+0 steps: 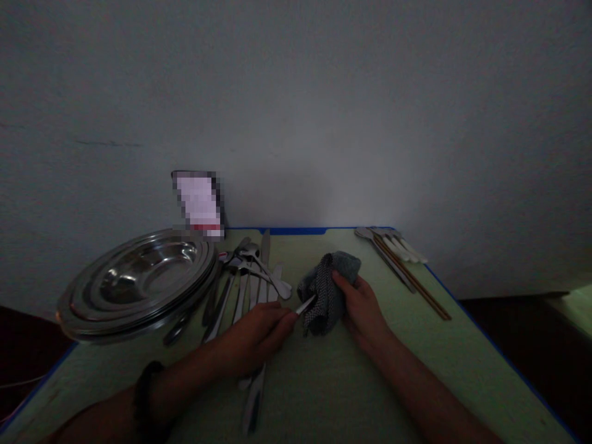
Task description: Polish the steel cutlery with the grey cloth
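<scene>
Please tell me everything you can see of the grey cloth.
The cloth is grey with a fine dotted weave, soft and bunched into folds. The right hand holds it from the side, low over the green table. The tip of a metal utensil, held in the left hand, goes into its folds.

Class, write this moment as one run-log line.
left hand: holds utensil | right hand: holds cloth against its end | bowls: stacked at left

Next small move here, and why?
Probably draw the utensil back through the cloth with the left hand. One end is buried in the cloth, which the right hand grips, and the left hand pinches the utensil just outside it.
</scene>
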`<state>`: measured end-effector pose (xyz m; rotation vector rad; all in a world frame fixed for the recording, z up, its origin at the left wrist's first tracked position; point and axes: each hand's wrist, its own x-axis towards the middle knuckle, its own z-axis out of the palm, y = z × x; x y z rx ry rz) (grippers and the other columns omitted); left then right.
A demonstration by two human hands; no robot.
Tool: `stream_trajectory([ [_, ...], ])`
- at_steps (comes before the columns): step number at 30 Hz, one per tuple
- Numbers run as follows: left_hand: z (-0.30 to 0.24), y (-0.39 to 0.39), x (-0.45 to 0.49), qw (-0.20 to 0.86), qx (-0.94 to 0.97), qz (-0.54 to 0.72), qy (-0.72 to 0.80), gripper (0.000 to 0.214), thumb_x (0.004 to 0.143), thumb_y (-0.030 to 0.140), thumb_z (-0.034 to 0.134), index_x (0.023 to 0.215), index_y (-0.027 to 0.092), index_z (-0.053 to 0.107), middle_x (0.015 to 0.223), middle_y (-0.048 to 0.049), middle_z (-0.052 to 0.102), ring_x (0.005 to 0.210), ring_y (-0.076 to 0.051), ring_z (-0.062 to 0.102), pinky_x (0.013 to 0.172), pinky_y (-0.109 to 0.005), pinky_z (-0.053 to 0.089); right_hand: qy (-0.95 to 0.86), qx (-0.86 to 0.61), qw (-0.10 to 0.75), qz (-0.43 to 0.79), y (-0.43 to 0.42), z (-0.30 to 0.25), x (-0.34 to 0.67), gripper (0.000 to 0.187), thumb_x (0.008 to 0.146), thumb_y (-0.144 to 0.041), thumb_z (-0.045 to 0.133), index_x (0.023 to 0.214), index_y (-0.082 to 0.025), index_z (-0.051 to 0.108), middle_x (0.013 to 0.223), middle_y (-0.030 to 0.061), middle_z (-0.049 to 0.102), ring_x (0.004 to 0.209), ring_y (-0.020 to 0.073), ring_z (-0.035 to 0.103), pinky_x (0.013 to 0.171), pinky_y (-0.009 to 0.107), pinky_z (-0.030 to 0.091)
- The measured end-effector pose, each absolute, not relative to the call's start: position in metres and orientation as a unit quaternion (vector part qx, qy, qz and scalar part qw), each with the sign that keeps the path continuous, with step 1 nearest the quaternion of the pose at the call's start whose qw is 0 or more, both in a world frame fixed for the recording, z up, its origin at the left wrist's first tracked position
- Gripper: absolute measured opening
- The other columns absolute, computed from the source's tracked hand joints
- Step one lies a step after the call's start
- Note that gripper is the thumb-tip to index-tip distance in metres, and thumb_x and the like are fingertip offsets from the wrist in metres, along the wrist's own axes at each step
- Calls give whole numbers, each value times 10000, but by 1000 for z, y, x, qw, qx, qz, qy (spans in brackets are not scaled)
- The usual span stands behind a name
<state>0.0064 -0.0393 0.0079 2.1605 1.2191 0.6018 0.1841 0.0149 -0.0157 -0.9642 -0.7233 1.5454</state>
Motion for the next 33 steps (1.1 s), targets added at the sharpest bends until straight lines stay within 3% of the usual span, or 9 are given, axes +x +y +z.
stream_trajectory([
  [10,6,-39,5,276,817,246,443,360,921,270,316,612,184,480,583,14,480,507,-107,452,488,-227,361,-334,-420,550,640,17,-17,188,354,598,-371,741,857,-149,646,779,32,707,688,180,650,742,346,506],
  [33,7,-39,5,282,817,226,450,380,914,295,258,577,185,391,538,46,386,480,-93,400,481,-217,322,-344,-420,542,642,20,-22,187,348,605,-369,738,867,-158,650,857,48,709,764,192,655,804,359,489],
])
